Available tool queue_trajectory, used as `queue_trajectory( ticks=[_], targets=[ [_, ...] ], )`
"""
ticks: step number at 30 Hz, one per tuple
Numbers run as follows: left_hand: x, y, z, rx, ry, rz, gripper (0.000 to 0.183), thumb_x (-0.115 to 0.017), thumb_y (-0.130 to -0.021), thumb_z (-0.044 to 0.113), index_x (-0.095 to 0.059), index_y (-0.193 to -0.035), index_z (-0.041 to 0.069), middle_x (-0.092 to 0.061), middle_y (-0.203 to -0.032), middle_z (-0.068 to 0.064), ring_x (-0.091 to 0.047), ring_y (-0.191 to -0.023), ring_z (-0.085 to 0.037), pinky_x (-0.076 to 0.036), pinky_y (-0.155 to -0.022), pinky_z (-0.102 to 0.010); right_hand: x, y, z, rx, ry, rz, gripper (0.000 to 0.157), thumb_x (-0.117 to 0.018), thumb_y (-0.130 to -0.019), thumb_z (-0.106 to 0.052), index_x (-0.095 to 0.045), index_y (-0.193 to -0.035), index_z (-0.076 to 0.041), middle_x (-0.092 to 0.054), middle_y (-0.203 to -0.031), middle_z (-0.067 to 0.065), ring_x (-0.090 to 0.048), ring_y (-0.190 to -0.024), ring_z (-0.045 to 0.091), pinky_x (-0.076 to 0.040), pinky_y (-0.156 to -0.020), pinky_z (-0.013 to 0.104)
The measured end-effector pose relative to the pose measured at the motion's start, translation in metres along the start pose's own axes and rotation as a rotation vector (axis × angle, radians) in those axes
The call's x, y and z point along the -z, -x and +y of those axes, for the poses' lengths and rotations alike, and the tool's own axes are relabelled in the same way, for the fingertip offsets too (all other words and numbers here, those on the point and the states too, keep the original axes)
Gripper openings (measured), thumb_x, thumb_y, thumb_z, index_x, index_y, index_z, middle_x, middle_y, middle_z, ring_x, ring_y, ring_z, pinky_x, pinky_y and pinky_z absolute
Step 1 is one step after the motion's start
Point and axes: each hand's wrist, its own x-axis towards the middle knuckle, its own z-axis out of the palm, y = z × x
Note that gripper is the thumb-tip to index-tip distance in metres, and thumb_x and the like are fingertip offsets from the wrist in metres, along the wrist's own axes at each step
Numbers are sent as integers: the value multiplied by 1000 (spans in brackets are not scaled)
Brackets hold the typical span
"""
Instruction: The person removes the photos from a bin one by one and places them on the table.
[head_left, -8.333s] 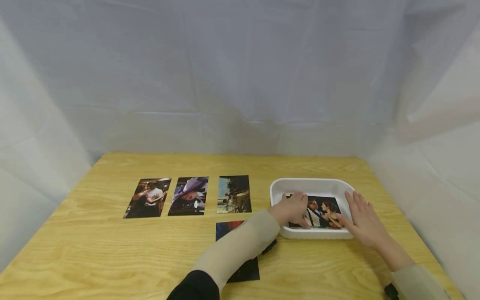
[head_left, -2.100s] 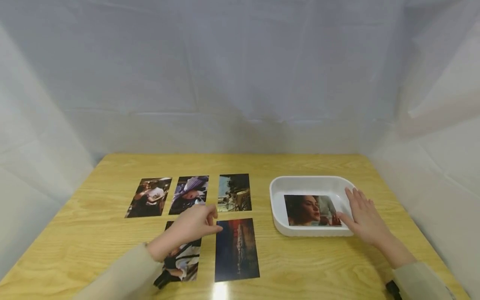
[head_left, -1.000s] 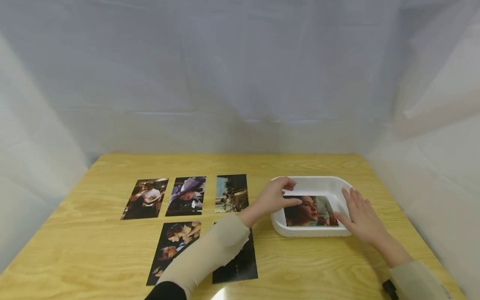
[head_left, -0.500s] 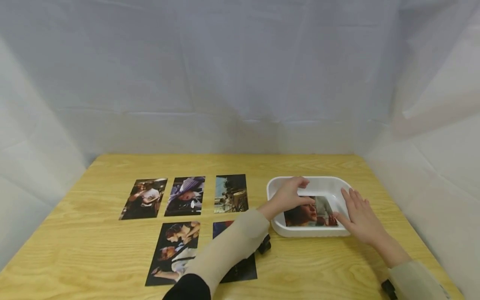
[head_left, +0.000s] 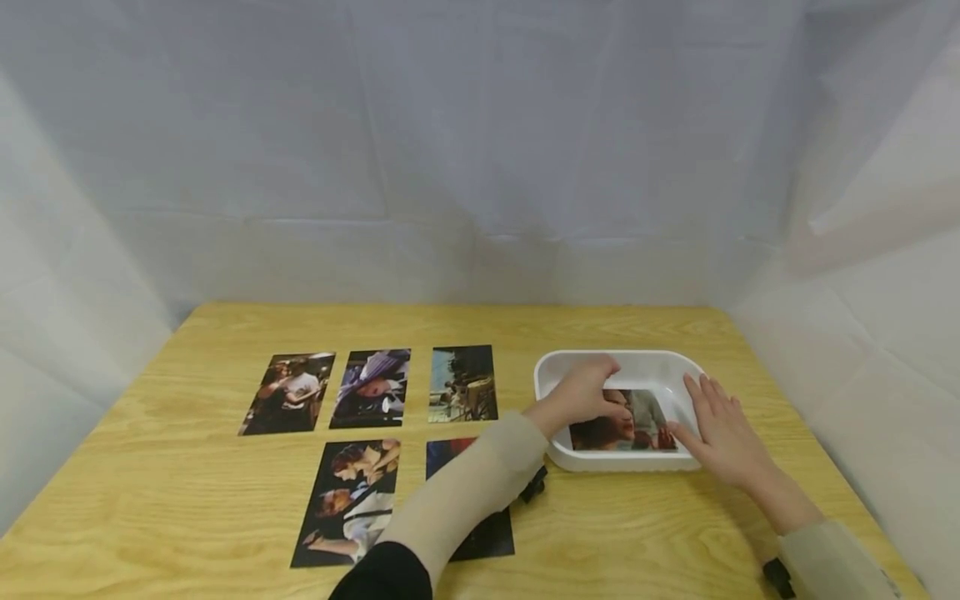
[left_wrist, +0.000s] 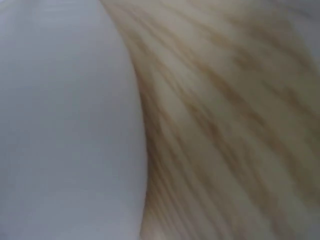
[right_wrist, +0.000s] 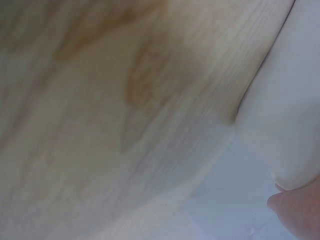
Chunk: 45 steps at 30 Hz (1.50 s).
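Note:
A white tray [head_left: 621, 357] stands at the table's right side, with a photo print [head_left: 637, 421] of a face in profile lying flat in it. My left hand [head_left: 581, 392] reaches over the tray's left rim. Its fingers and thumb are bent loosely over the print's left part, with a gap between thumb and forefinger. My right hand [head_left: 723, 433] rests on the right rim, fingers straight and spread, thumb near the print's right edge. In the right wrist view, a fingertip [right_wrist: 297, 207] shows at the tray's edge. The left wrist view holds only the tray's side [left_wrist: 75, 125] and wood.
Three photo prints form a back row on the wooden table [head_left: 187, 492]: a dancing couple [head_left: 288, 396], a purple hat [head_left: 371, 390], a deck scene [head_left: 462, 385]. In front lie an embracing couple [head_left: 348, 504] and a dark print [head_left: 487, 537] partly under the left sleeve.
The embracing-couple print, earlier in the tray, now lies front left on the table. My left hand went from there back to the tray and lowered over the print. The right hand stayed.

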Motion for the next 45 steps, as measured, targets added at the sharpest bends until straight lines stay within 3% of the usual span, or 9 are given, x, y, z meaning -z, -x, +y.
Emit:
queue_trajectory(
  ticks=[6, 10, 15, 19, 29, 37, 45],
  targets=[
    [-7, 0, 1, 32, -87, -175, 82, -72, -69, 42, -36, -131, 2, -41, -130, -9, -37, -118, -15, -28, -96, -19, 1, 1, -1, 1, -9, 0, 72, -43, -91, -37, -9, -139, 4, -14, -135, 37, -7, -126, 46, -6, -97, 59],
    [-12, 1, 2, 53, -187, -280, 86, -70, -67, 50, -34, -131, 6, -39, -130, -7, -37, -118, -14, -30, -97, -26, -1, 1, -1, 4, -8, 5, 72, -43, -91, -37, -9, -139, 4, -13, -135, 37, -8, -126, 46, -6, -97, 59],
    [-14, 4, 4, 99, -328, -346, 84, -67, -67, 55, -33, -133, 15, -39, -130, 1, -35, -119, -11, -32, -95, -37, -1, 2, 0, 11, -17, 24, 72, -41, -92, -39, -6, -140, 0, -13, -135, 36, -5, -127, 43, -6, -97, 59],
    [-16, 6, 5, 90, -409, -347, 76, -65, -69, 54, -37, -130, 20, -44, -120, 4, -40, -113, -9, -38, -88, -36, 1, 1, -2, 7, -8, 22, 72, -42, -91, -40, -8, -140, 1, -14, -135, 36, -8, -126, 45, -8, -96, 60],
    [-14, 8, 9, 145, -453, -334, 73, -66, -66, 57, -41, -126, 25, -42, -114, 0, -37, -105, -14, -40, -76, -34, 2, 1, -2, 3, -1, -7, 73, -45, -91, -38, -9, -139, 4, -13, -136, 36, -10, -125, 47, -9, -95, 61],
    [-10, 7, 10, 237, -408, -339, 80, -75, -52, 58, -48, -116, 17, -42, -107, -5, -35, -100, -16, -37, -77, -34, 3, 1, -2, -9, -14, -15, 72, -44, -91, -37, -9, -139, 4, -12, -136, 36, -5, -127, 44, -7, -96, 60],
    [-8, 9, 8, 260, -357, -283, 76, -76, -49, 57, -50, -108, 17, -42, -105, -6, -33, -100, -18, -36, -79, -34, 4, 0, -4, -13, -5, -24, 73, -45, -91, -38, -10, -138, 5, -12, -136, 36, -5, -127, 44, -8, -96, 60]
  ],
)
